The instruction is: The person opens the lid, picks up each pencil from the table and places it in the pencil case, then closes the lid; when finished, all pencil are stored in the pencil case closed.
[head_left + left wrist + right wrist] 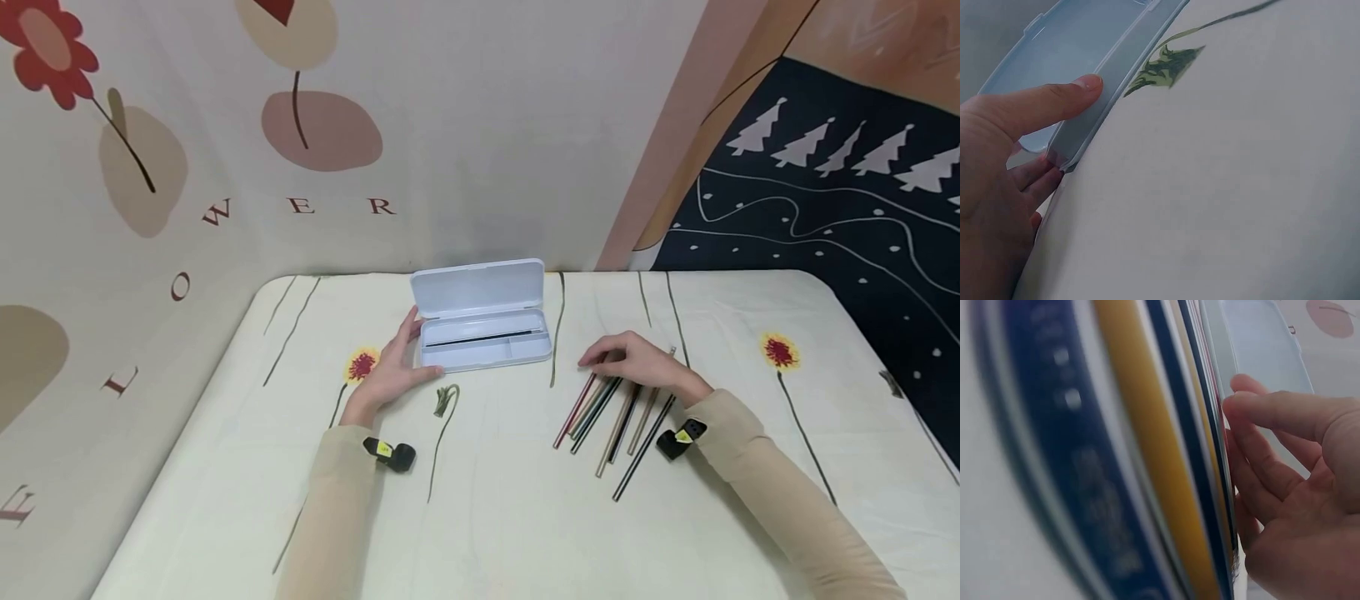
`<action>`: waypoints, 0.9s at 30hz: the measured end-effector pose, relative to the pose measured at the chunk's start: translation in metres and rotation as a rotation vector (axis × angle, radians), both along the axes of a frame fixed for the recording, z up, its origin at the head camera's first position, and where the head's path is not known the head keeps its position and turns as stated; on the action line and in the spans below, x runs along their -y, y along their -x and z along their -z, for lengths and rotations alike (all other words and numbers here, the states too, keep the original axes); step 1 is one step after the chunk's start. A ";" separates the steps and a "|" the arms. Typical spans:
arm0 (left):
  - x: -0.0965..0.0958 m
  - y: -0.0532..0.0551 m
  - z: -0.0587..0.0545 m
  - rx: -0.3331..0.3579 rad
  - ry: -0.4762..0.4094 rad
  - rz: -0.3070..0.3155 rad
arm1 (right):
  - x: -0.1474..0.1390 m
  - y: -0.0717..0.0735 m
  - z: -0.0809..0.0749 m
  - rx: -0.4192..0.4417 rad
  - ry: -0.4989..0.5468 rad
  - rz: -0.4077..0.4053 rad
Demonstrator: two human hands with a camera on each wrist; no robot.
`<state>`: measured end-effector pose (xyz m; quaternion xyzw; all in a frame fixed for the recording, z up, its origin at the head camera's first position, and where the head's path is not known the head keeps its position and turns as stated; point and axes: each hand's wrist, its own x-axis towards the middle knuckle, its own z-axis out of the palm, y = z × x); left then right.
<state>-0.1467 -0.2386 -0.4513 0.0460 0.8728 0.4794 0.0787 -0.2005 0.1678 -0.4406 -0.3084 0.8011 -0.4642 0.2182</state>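
Note:
A pale blue pencil case (486, 364) stands with its lid (480, 289) raised. One dark pencil (480, 338) lies lengthwise in its long rear compartment. My left hand (390, 375) holds the case's left end, thumb along the front wall and fingers at the side towards the back. To the right, several pencils lie in a loose fan on the cloth. My right hand (637, 360) is over their far ends, thumb and forefinger pinching the red pencil (574, 412) at the fan's left. In the right wrist view, striped pencils (1147, 450) fill the foreground and partly hide the fingertips.
A white cloth (487, 517) with printed flowers and stems covers the table. Behind it hangs a light printed curtain (480, 183), with a dark tree-patterned cloth (810, 208) at the right. The rightmost dark pencil (643, 450) lies near the right wrist's camera (681, 438).

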 end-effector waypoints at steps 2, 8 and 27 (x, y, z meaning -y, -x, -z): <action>0.000 0.000 0.001 0.001 0.000 0.000 | -0.001 0.001 0.000 0.018 0.003 -0.004; 0.001 0.000 0.001 -0.013 -0.014 0.007 | -0.003 0.001 0.002 0.047 0.009 -0.017; 0.000 0.000 0.000 -0.010 -0.018 0.001 | 0.009 -0.002 0.003 -0.110 -0.004 0.027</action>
